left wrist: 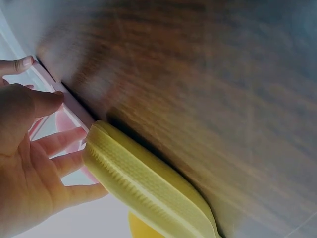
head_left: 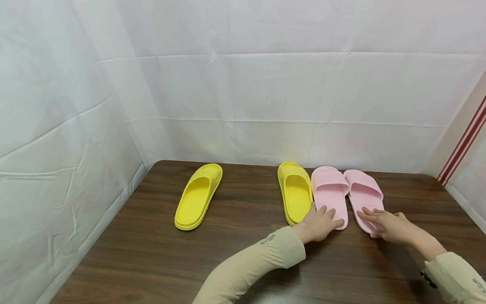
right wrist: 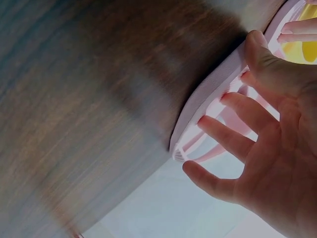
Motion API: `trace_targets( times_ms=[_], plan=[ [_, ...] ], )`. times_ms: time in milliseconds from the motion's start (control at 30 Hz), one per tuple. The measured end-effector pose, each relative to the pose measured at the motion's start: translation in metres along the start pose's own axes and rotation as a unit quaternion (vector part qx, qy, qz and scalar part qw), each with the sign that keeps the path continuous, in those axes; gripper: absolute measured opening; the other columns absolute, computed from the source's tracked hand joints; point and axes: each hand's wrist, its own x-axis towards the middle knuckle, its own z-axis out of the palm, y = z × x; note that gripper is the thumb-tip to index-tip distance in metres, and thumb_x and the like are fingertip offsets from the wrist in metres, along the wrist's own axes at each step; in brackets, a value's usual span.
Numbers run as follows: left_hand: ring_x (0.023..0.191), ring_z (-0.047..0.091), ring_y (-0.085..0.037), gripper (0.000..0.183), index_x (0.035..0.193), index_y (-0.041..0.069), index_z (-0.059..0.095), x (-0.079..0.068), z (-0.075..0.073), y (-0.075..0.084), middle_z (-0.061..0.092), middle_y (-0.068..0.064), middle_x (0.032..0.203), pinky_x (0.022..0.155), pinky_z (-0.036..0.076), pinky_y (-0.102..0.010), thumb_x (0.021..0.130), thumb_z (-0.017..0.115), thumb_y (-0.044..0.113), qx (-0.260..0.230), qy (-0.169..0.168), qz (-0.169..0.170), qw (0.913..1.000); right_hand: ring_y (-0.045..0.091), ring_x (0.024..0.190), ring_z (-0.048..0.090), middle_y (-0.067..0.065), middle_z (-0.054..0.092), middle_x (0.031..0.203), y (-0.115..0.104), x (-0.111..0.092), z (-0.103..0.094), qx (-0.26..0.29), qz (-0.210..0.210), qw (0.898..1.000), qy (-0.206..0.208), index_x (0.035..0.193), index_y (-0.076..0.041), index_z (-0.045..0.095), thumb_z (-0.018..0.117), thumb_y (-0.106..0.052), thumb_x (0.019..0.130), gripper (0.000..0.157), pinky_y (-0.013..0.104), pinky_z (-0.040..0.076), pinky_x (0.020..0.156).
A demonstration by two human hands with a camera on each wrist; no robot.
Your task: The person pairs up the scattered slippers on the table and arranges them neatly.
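Two pink slippers lie near the table's right side, toes toward the back. My left hand [head_left: 320, 222] is over the heel of the left pink slipper [head_left: 330, 192], fingers spread and tips on its footbed. One edge of that hand overlaps the right yellow slipper [head_left: 297, 196], which lies close beside the pink one. On the right pink slipper [head_left: 366, 190] my right hand [head_left: 388, 224] rests its fingertips, with the thumb at the heel edge. In the right wrist view the fingers [right wrist: 225, 136] are spread and fairly straight along the pink slipper [right wrist: 208, 99].
Another yellow slipper [head_left: 198, 196] lies tilted on the left part of the dark wooden table [head_left: 152, 261]. White cloth [head_left: 273, 88] hangs behind the table and along its left side. A red-striped strip [head_left: 465, 139] runs down at the right.
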Motion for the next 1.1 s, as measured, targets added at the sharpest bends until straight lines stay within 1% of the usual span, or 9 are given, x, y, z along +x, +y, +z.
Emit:
trace_targets(
  times_ms=[167, 333, 533, 733, 867, 1100],
  plan=[
    [0.124, 0.038, -0.014, 0.04, 0.131, 0.044, 0.034, 0.0, 0.0, 0.0, 0.039, 0.01, 0.136, 0.1, 0.031, -0.041, 0.095, 0.037, 0.028, -0.002, 0.004, 0.0, 1.0, 0.042, 0.116, 0.044, 0.018, 0.046, 0.131, 0.0, 0.001, 0.0, 0.0, -0.002, 1.0, 0.0, 0.127, -0.01, 0.049, 0.069, -0.023, 0.07, 0.061, 0.062, 0.036, 0.071],
    [0.125, 0.037, -0.013, 0.04, 0.132, 0.044, 0.033, -0.001, -0.001, -0.001, 0.038, 0.01, 0.137, 0.1, 0.031, -0.041, 0.096, 0.035, 0.028, -0.005, 0.0, -0.002, 1.0, 0.042, 0.116, 0.044, 0.018, 0.046, 0.131, 0.001, 0.0, 0.002, -0.005, -0.004, 1.0, 0.005, 0.128, -0.01, 0.048, 0.069, -0.022, 0.072, 0.061, 0.059, 0.037, 0.07],
    [0.124, 0.038, -0.012, 0.04, 0.133, 0.044, 0.032, -0.006, -0.004, -0.002, 0.039, 0.011, 0.136, 0.1, 0.033, -0.04, 0.096, 0.034, 0.028, -0.011, -0.002, -0.004, 0.9999, 0.041, 0.117, 0.043, 0.019, 0.044, 0.133, 0.003, -0.004, 0.003, -0.004, -0.009, 1.0, 0.01, 0.13, -0.012, 0.045, 0.066, -0.025, 0.076, 0.059, 0.062, 0.037, 0.071],
    [0.124, 0.04, -0.011, 0.04, 0.133, 0.04, 0.034, -0.021, -0.012, -0.008, 0.042, 0.011, 0.135, 0.1, 0.034, -0.04, 0.095, 0.037, 0.031, -0.024, 0.018, 0.004, 0.9995, 0.04, 0.118, 0.043, 0.021, 0.043, 0.133, 0.001, -0.006, 0.001, 0.005, -0.007, 1.0, 0.008, 0.129, -0.008, 0.045, 0.064, -0.027, 0.078, 0.058, 0.062, 0.037, 0.072],
    [0.126, 0.039, -0.01, 0.041, 0.134, 0.038, 0.034, -0.032, -0.02, -0.014, 0.04, 0.011, 0.137, 0.1, 0.033, -0.041, 0.093, 0.04, 0.032, -0.032, 0.033, 0.009, 0.9989, 0.042, 0.115, 0.045, 0.023, 0.043, 0.131, -0.003, -0.006, 0.0, 0.012, -0.004, 1.0, 0.004, 0.127, -0.007, 0.045, 0.064, -0.029, 0.078, 0.057, 0.065, 0.036, 0.071],
    [0.127, 0.038, -0.013, 0.042, 0.132, 0.035, 0.037, -0.05, -0.03, -0.029, 0.041, 0.009, 0.137, 0.102, 0.032, -0.043, 0.092, 0.044, 0.031, -0.054, 0.046, 0.004, 0.9975, 0.046, 0.113, 0.044, 0.026, 0.042, 0.131, -0.013, -0.006, -0.005, 0.035, 0.004, 0.999, -0.027, 0.128, -0.006, 0.043, 0.063, -0.031, 0.079, 0.059, 0.067, 0.034, 0.07]
  ],
)
